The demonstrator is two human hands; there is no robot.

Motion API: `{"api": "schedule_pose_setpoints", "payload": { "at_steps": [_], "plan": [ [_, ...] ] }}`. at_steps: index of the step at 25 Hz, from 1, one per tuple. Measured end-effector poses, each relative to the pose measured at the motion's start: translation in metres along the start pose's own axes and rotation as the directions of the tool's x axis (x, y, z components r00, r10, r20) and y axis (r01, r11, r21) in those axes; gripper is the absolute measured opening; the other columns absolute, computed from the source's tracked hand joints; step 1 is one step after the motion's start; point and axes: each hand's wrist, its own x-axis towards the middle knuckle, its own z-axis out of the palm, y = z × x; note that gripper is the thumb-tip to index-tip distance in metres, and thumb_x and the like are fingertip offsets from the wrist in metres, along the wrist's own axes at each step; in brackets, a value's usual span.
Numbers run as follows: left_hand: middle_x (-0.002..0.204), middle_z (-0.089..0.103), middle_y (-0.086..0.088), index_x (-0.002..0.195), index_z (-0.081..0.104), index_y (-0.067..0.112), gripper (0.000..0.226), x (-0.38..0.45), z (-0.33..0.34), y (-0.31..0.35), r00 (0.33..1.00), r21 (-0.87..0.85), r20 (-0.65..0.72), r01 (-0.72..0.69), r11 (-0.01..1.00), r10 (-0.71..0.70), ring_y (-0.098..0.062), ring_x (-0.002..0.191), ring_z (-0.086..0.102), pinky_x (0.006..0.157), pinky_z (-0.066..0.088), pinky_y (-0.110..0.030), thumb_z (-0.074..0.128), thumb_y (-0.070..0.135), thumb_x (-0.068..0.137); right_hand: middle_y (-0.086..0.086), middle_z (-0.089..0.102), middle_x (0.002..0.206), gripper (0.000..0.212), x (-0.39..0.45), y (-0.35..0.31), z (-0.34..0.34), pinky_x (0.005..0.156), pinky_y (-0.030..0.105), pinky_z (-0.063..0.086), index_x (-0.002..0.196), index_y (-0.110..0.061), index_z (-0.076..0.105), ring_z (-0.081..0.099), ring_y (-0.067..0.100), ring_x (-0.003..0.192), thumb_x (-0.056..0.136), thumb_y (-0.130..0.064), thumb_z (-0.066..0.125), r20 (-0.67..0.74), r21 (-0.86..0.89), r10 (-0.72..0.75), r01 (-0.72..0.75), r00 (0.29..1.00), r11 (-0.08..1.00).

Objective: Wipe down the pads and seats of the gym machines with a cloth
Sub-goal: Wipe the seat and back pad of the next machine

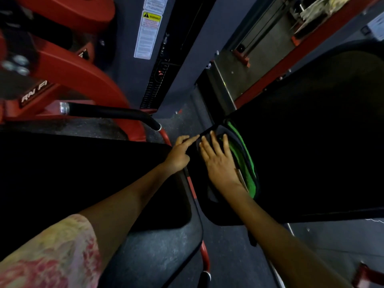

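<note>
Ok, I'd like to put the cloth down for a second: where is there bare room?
Bare: the left pad beside the left hand, and most of the right pad beyond the cloth. Crowded: the gap between pads, where the right hand presses it.

black pad carries green cloth, folded, lying along pad's near-left edge. right grip flat on top of cloth, fingers straight, green fold showing just right of grip. left grip just left of right grip, forefinger stretched out to pad's corner. second black pad left of left grip, nothing seen on it. speckled grey floor below both grips, between two pads.
</note>
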Motion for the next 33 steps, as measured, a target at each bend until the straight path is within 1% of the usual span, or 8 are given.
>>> {"api": "schedule_pose_setpoints", "payload": {
  "at_steps": [5,12,17,20,22,27,30,33],
  "plan": [
    [0.151,0.028,-0.001,0.148,0.016,0.015,0.082,-0.009,-0.011,0.003,0.990,-0.211,0.130,0.075,0.975,-0.048,-0.015,0.140,0.026,0.104,0.032,-0.017,0.027,-0.028,0.079,0.008,0.058,0.131,0.060,-0.028,0.018,-0.004,0.110,0.052,-0.002,0.123,-0.008,0.062,0.048,0.033,0.126,0.077,-0.016,0.025,-0.052,0.079,0.075,-0.071,0.996,0.994],
    [0.149,0.034,-0.001,0.149,0.006,0.017,0.078,0.009,-0.026,0.003,0.973,-0.339,0.166,0.210,0.917,-0.162,0.000,0.105,0.056,0.068,0.043,-0.018,0.024,-0.022,0.085,0.013,0.002,0.158,0.053,0.006,-0.024,-0.008,0.098,0.056,-0.023,0.150,-0.005,0.006,-0.007,0.038,0.143,0.099,-0.017,0.015,0.152,0.150,-0.240,0.217,0.959,0.964],
    [0.150,0.033,0.000,0.149,0.005,0.017,0.083,0.009,-0.031,-0.003,0.966,-0.284,0.221,0.197,0.938,-0.136,0.016,0.104,0.048,0.055,0.040,-0.013,0.025,-0.026,0.080,0.007,0.053,0.137,0.063,-0.017,-0.013,-0.005,0.112,0.055,-0.004,0.128,-0.009,0.057,0.041,0.033,0.132,0.079,-0.013,0.019,0.016,0.103,0.026,-0.027,1.000,0.994],
    [0.147,0.033,-0.007,0.148,0.003,0.012,0.081,0.008,-0.023,-0.003,0.977,-0.314,0.171,0.175,0.933,-0.125,0.026,0.063,0.051,0.048,0.036,-0.008,0.022,-0.028,0.080,0.013,0.022,0.155,0.053,0.015,-0.026,-0.006,0.108,0.061,-0.010,0.146,-0.004,0.027,0.013,0.038,0.143,0.095,-0.017,0.021,0.017,0.086,-0.001,-0.001,1.000,0.996],
    [0.147,0.031,-0.015,0.148,0.000,0.007,0.078,0.014,-0.019,-0.007,0.983,-0.352,0.138,0.159,0.922,-0.117,0.011,0.075,0.060,0.048,0.034,-0.007,0.019,-0.028,0.081,0.015,0.003,0.158,0.054,0.024,-0.044,-0.010,0.104,0.059,-0.014,0.149,-0.003,0.006,-0.004,0.039,0.143,0.102,-0.023,0.020,0.117,0.132,-0.076,0.061,0.990,0.989],
    [0.150,0.026,-0.006,0.148,-0.002,0.011,0.081,0.012,-0.019,-0.013,0.961,-0.256,0.262,0.160,0.953,-0.091,0.016,0.060,0.054,0.050,0.034,-0.011,0.022,-0.028,0.081,0.015,0.007,0.158,0.053,-0.035,-0.057,0.009,0.095,0.058,-0.032,0.149,-0.006,0.012,0.000,0.036,0.144,0.101,-0.023,0.025,0.118,0.178,-0.301,0.278,0.946,0.944],
    [0.156,0.013,-0.006,0.149,0.003,0.009,0.081,0.001,-0.022,-0.005,0.948,-0.164,0.312,0.113,0.980,-0.057,0.012,0.123,0.037,0.073,0.035,0.000,0.022,-0.029,0.080,0.009,0.033,0.150,0.056,-0.081,-0.041,0.019,0.101,0.056,-0.032,0.143,-0.010,0.037,0.024,0.032,0.141,0.088,-0.018,0.030,0.018,0.097,-0.133,0.131,0.991,0.987],
    [0.154,0.012,-0.007,0.148,0.008,0.004,0.074,-0.004,-0.012,-0.006,0.962,-0.156,0.266,0.098,0.983,-0.054,-0.006,0.135,0.014,0.082,0.022,0.011,0.022,-0.029,0.082,0.008,0.047,0.142,0.060,-0.067,-0.034,0.017,0.112,0.055,-0.011,0.135,-0.010,0.049,0.032,0.032,0.135,0.080,-0.013,0.024,0.021,0.153,0.091,-0.093,0.996,0.984]
  ]
}}
